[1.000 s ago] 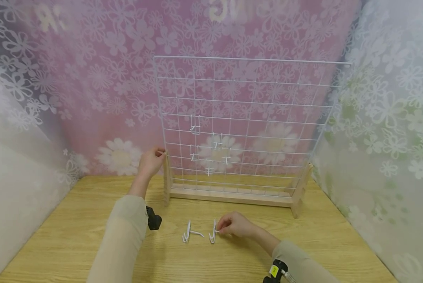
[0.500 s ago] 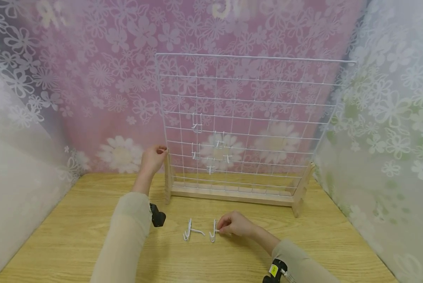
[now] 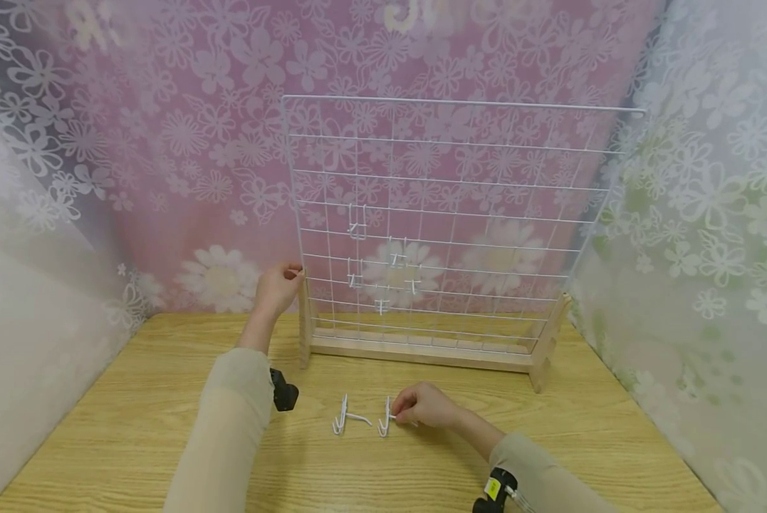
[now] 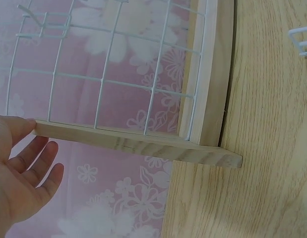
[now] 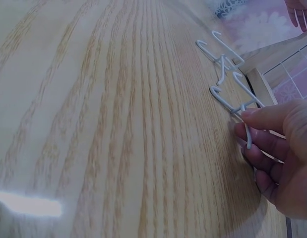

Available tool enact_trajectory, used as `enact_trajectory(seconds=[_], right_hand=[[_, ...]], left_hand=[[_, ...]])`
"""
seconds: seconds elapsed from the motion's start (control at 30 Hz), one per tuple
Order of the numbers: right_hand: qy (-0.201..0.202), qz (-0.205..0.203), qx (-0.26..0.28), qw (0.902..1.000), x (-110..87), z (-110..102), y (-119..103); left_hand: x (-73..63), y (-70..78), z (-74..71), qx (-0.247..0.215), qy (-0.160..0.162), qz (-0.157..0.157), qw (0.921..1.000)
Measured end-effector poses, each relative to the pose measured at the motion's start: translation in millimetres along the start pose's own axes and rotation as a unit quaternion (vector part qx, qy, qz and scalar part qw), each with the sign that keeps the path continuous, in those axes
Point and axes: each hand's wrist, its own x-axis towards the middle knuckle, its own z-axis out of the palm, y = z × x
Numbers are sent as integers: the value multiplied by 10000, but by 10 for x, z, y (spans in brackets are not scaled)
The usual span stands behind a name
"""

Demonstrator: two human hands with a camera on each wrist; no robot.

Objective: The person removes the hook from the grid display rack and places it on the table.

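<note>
My left hand [image 3: 279, 290] pinches the top end of the left wooden upright [image 4: 128, 141] of a stand, thumb on one side and fingers on the other. That stand holds a white wire grid panel [image 3: 456, 177] upright. On the table in front of it, my right hand [image 3: 429, 406] pinches the prong of a white wire hook [image 5: 231, 105] between thumb and fingers; the hook is at the table surface. Beside it to the left lies a second white wire hook [image 3: 343, 416], untouched. Several similar hooks hang on the grid, one of them an upper-left hook [image 3: 357, 226].
The stand's wooden base bar [image 3: 421, 354] runs across the wood-grain table [image 3: 146, 442]. Flower-patterned sheets surround the table, with a pink sheet [image 3: 184, 142] behind the grid and a pale sheet [image 3: 710, 285] on the right.
The head view has shifted slightly. Both hands stay nearly in place, the left at the upright and the right pinching the same hook.
</note>
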Motion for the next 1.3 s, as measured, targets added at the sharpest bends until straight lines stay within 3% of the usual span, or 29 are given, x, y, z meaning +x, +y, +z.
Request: enact_trajectory(seconds=[0.37, 0.67, 0.97, 1.3], right_hand=[[-27, -17, -140, 9999, -25, -31, -45], [102, 169, 220, 9996, -51, -151, -65], [531, 91, 84, 9985, -46, -414, -152], [888, 382, 347, 9947, -50, -751, -423]], left_hand=[[-8, -2, 0, 79, -13, 115, 9999], [4, -27, 5, 112, -72, 122, 9998], [4, -30, 5, 68, -92, 138, 9998], [-3, -27, 20, 131, -49, 146, 9998]])
